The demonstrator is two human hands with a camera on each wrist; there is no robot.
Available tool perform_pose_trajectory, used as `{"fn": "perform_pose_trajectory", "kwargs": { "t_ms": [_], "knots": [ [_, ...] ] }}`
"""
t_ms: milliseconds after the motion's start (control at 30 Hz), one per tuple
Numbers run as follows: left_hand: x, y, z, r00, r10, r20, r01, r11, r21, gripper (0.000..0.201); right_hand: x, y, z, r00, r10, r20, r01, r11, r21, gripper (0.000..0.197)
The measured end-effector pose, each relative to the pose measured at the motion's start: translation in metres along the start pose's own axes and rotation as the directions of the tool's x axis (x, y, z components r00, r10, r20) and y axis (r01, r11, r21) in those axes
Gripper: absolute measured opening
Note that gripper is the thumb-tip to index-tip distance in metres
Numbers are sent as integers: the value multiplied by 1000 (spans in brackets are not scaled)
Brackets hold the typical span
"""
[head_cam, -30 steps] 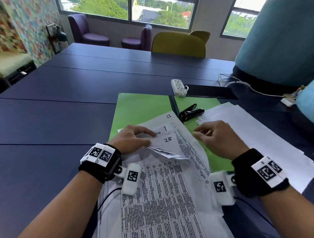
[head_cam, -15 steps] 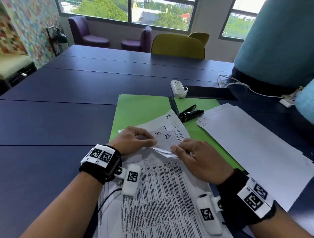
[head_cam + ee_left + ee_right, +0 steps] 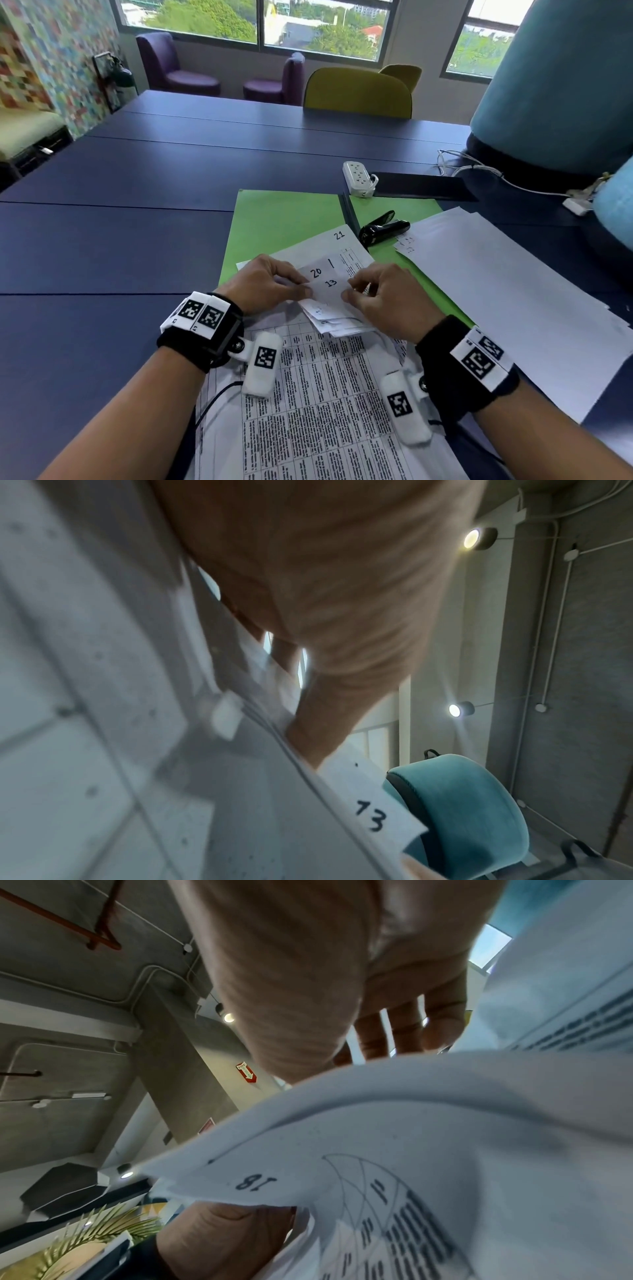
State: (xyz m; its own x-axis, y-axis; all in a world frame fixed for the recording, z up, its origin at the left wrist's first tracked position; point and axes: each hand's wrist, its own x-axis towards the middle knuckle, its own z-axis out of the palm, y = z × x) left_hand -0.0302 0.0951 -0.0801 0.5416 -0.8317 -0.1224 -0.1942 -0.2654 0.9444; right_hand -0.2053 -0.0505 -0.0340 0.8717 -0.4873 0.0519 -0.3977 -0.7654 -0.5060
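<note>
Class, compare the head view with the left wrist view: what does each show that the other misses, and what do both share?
Head view only: the right hand pinching the numbered sheets, the black stapler, the green folder. Left wrist view only: two ceiling lamps. Both: the left hand pinching those sheets, the top one marked 13.
</note>
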Motion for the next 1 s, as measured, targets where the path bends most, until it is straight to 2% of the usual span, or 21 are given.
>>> {"fn": "perform_pose_trajectory", "kwargs": {
  "t_ms": [100,200,333,400,467,500,600,667,733,800,900,933,1000],
  "knots": [
    [1,-1,-1,1000,-19,-5,19,999,36,8,1,1,1,1000,-30,-6,30,997,-76,19],
    [2,-2,-2,999,-54,-9,54,997,63,11,-2,0,-1,997,-61,-51,57,996,-63,18],
    [2,3,-2,998,-70,-1,69,989,133,13,-2,1,-11,983,-48,-176,66,993,95,17],
    [1,5,-3,997,-74,-1,73,987,146,12,-2,3,-17,962,1,-273,54,979,195,24],
    [0,6,-4,997,-71,-5,71,986,152,12,-3,8,-22,947,55,-316,35,961,273,27],
    [-1,6,-4,998,-66,0,66,987,149,14,-4,11,-24,957,66,-284,19,958,286,29],
    [-1,5,-3,998,-62,-12,63,991,122,12,-12,20,-26,997,42,-61,-19,941,338,33],
    [-1,5,-4,998,-65,-22,68,991,119,19,-17,27,-27,999,37,18,-41,932,360,34],
    [-1,5,-3,998,-67,-13,68,992,105,22,-20,32,-27,996,29,80,-51,955,294,35],
    [0,5,-3,997,-70,-25,72,993,90,14,-22,34,-26,999,37,36,-46,959,280,30],
    [0,4,-3,997,-61,-43,64,995,75,8,-20,34,-28,984,57,-167,1,944,329,26],
    [0,3,-3,997,-61,-46,64,995,73,9,-21,35,-30,986,51,-156,3,945,328,27],
    [1,1,-4,997,-66,-47,69,995,70,12,-22,39,-35,998,27,50,-38,971,235,33]
  ]
}}
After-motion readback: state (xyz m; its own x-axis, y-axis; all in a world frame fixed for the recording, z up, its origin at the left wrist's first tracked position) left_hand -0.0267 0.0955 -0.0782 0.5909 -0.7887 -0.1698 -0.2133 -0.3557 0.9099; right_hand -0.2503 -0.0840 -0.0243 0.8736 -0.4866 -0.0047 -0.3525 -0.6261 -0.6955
